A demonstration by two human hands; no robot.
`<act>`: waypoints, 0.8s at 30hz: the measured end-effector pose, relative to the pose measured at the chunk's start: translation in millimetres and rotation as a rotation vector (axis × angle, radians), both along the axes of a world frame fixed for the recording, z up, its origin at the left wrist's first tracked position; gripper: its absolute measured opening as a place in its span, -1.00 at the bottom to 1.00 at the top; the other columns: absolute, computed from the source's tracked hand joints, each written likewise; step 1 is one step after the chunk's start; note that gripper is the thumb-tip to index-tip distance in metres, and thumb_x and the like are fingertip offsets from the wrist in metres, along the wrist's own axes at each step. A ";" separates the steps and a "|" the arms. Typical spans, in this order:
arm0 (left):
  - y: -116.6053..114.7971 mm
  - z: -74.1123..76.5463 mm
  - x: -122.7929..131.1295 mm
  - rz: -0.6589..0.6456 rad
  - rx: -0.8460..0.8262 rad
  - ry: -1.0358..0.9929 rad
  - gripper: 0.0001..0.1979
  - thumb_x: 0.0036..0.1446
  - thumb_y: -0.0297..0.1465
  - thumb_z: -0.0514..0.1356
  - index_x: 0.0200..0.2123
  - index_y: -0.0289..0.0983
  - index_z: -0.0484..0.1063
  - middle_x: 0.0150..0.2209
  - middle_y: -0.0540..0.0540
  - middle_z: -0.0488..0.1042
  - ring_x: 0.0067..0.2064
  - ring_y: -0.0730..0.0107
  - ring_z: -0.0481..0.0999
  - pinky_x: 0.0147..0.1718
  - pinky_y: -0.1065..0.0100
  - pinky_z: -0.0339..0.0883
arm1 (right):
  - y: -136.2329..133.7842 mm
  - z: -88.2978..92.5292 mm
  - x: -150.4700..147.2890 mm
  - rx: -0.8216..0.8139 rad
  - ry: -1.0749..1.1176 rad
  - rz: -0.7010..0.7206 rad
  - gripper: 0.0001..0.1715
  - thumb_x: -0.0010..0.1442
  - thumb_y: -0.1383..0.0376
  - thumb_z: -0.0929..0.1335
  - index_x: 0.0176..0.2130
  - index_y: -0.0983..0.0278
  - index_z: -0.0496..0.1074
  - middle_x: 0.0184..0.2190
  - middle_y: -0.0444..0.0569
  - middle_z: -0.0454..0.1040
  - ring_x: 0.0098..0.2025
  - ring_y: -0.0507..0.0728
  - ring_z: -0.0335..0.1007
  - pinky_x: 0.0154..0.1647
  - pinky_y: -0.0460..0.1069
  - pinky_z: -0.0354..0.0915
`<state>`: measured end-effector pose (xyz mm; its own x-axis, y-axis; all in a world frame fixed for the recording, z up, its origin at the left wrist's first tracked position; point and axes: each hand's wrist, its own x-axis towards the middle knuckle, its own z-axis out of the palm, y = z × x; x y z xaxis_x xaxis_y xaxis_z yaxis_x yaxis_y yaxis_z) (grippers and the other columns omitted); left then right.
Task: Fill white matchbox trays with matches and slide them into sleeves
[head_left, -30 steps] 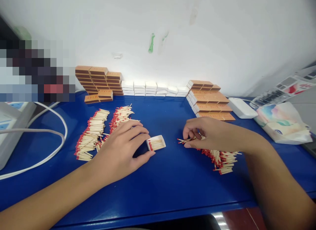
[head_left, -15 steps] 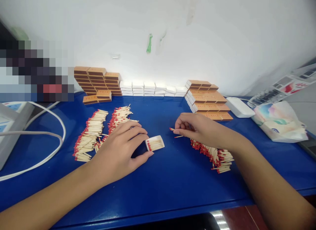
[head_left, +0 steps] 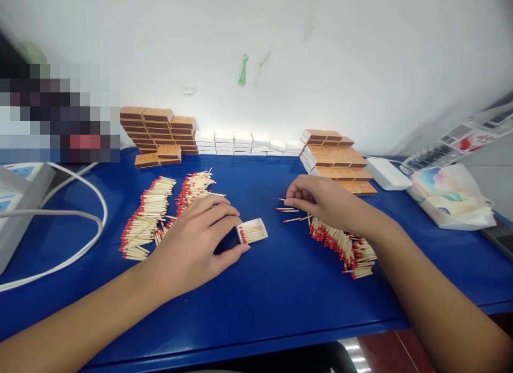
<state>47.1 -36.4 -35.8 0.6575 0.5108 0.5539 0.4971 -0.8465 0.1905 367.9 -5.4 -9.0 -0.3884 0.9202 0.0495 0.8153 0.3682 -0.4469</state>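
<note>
My left hand [head_left: 200, 236] rests at the left end of a small white matchbox tray [head_left: 262, 227], its thumb and fingers gripping the tray from either side. A row of red-headed matches [head_left: 251, 233] lies inside. To the right, my right hand [head_left: 310, 199] is closed in a pinch, with a single match [head_left: 281, 199] showing at the fingertips. Just below those fingers, loose matches [head_left: 289, 209] lie on the blue table. A heap of matches [head_left: 334, 242] spreads under the right wrist. Two more match piles, a left pile [head_left: 150, 212] and a middle pile [head_left: 194, 188], lie beyond my left hand.
Along the wall stand stacked brown matchboxes [head_left: 154, 130], white trays [head_left: 242, 143] and a right stack of matchboxes [head_left: 336, 156]. A white device [head_left: 388, 173] and a tissue pack [head_left: 451, 196] lie at the right. White cables [head_left: 102, 202] curve beside a power strip [head_left: 24, 202].
My right hand has shifted slightly towards the wall, and a match formerly at its fingertips now lies uncovered on the table. My left hand and the tray stay put.
</note>
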 end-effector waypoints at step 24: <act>-0.6 -1.7 -1.0 -0.001 -0.004 0.013 -0.82 0.39 -0.30 0.36 -0.05 -0.27 0.58 -0.02 -0.17 0.67 0.17 -0.01 0.56 0.24 -0.07 0.50 | -2.0 8.1 2.9 -0.153 -0.075 0.006 -0.61 0.43 -0.03 0.31 -0.21 0.18 0.53 -0.34 -0.02 0.56 -0.35 0.15 0.41 -0.35 0.04 0.22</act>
<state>46.1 -37.0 -37.5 0.6649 0.5127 0.5431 0.4990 -0.8460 0.1878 370.7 -7.4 -0.9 -0.3914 0.9123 -0.1205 0.8464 0.3056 -0.4361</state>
